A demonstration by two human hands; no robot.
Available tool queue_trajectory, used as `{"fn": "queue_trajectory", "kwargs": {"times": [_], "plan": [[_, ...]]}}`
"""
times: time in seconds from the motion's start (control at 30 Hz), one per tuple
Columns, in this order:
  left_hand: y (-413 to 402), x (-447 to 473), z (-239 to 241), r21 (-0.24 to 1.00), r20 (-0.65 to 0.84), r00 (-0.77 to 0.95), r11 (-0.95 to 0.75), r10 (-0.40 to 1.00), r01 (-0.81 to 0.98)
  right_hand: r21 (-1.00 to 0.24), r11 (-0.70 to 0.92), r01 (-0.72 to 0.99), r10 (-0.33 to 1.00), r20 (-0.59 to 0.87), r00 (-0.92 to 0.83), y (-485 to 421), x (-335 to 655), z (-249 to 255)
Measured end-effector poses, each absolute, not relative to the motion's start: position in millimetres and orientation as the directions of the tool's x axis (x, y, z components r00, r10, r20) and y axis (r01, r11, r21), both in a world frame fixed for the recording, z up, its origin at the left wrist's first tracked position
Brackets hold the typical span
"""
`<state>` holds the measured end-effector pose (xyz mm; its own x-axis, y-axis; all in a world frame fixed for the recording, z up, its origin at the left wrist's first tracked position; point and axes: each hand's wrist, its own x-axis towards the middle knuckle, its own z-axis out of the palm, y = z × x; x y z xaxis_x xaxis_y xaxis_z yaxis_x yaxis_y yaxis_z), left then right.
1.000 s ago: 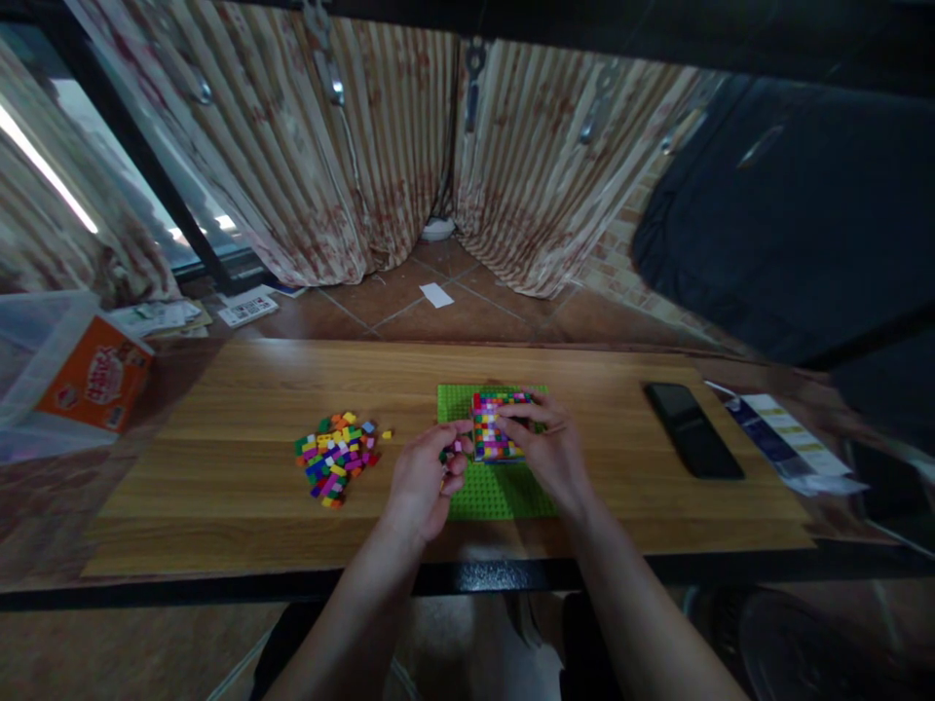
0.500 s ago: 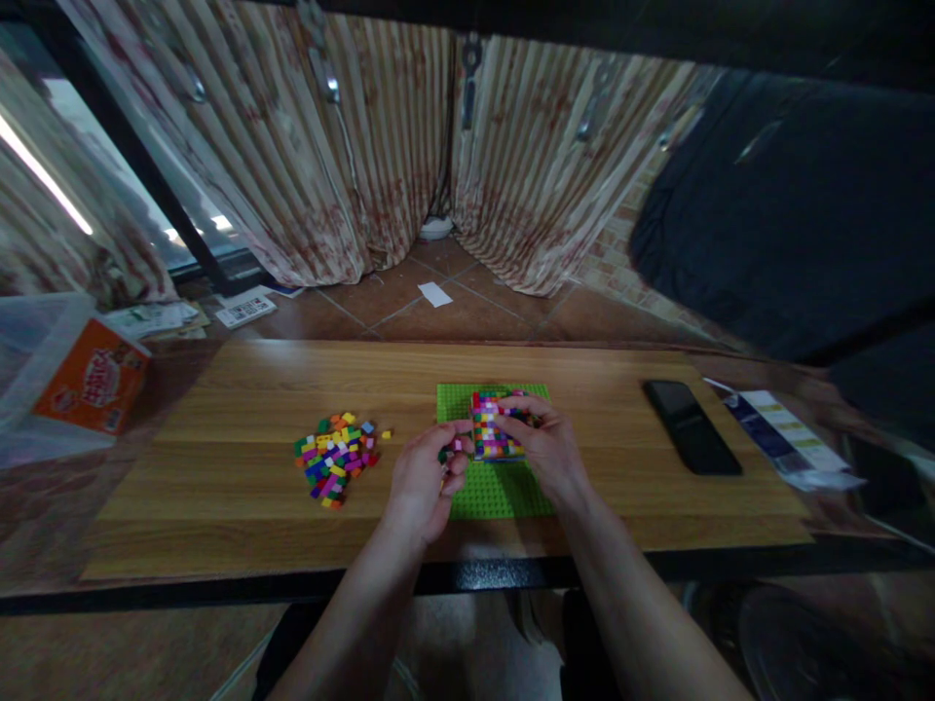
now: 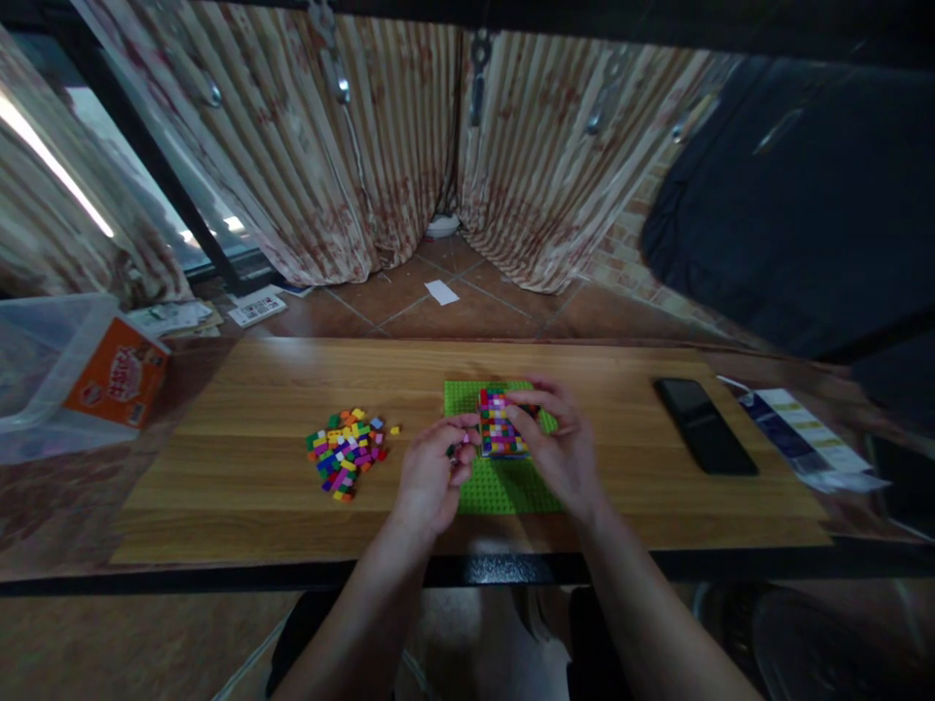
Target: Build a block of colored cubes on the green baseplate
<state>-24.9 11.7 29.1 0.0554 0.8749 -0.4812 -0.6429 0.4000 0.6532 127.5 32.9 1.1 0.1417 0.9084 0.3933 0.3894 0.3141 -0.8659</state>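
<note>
A many-coloured brick block [image 3: 500, 424] stands on a green baseplate [image 3: 504, 487] in the middle of the wooden table [image 3: 241, 497]. My right hand [image 3: 561, 450] is curled round the block's right and far side, gripping it. My left hand [image 3: 430, 471] is closed beside the block's left edge, pinching a small pink brick [image 3: 466, 440] between thumb and fingertips, close to the block. A pile of loose coloured bricks [image 3: 346, 451] lies on the table to the left of my left hand.
A black phone [image 3: 705, 425] lies at the table's right, with a printed leaflet [image 3: 800, 433] beyond it. A clear plastic bin with an orange box [image 3: 117, 385] sits at the far left. Striped curtains [image 3: 409, 146] hang behind the table over a tiled floor.
My right hand has shifted its fingers further over the block's top and far side. My left hand has stayed beside the block with the small brick. The view has shifted slightly.
</note>
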Motion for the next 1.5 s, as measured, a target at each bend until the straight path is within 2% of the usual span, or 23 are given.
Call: {"fn": "queue_trajectory", "kwargs": {"times": [0.13,0.23,0.37,0.67,0.87,0.93,1.03,1.23,1.5], "plan": [[10.1,-25.0,27.8,0.687,-0.424,0.080,0.378,0.902,-0.621,-0.778,0.417,0.471,0.891,0.451,-0.043,22.8,121.1,14.8],[9.0,-23.4,27.8,0.695,-0.390,0.104,0.367,0.915,-0.619,-0.687,0.451,0.570,0.870,0.480,-0.110,18.8,119.9,22.6],[7.8,-20.3,27.1,0.727,-0.363,0.062,0.325,0.930,-0.605,-0.654,0.468,0.594,0.869,0.462,-0.176,16.4,119.2,26.7],[7.5,-16.0,29.4,0.734,-0.324,0.123,0.331,0.938,-0.593,-0.695,0.468,0.545,0.868,0.477,-0.137,15.9,110.7,20.7],[8.0,-20.0,28.6,0.754,-0.371,0.038,0.324,0.928,-0.572,-0.722,0.415,0.554,0.867,0.498,-0.002,24.1,128.9,18.4],[8.8,-22.1,28.3,0.761,-0.389,-0.007,0.317,0.921,-0.566,-0.695,0.385,0.607,0.862,0.506,0.032,28.0,139.0,16.1],[9.9,-23.9,27.1,0.756,-0.414,-0.041,0.318,0.909,-0.572,-0.631,0.348,0.693,0.886,0.464,-0.022,30.5,149.5,13.5],[9.6,-22.3,24.0,0.751,-0.426,-0.018,0.343,0.905,-0.564,-0.515,0.350,0.782,0.888,0.447,-0.103,28.6,147.4,11.4],[9.7,-23.2,24.3,0.750,-0.431,0.006,0.362,0.902,-0.554,-0.419,0.302,0.856,0.907,0.403,-0.123,32.9,136.7,11.5]]}}
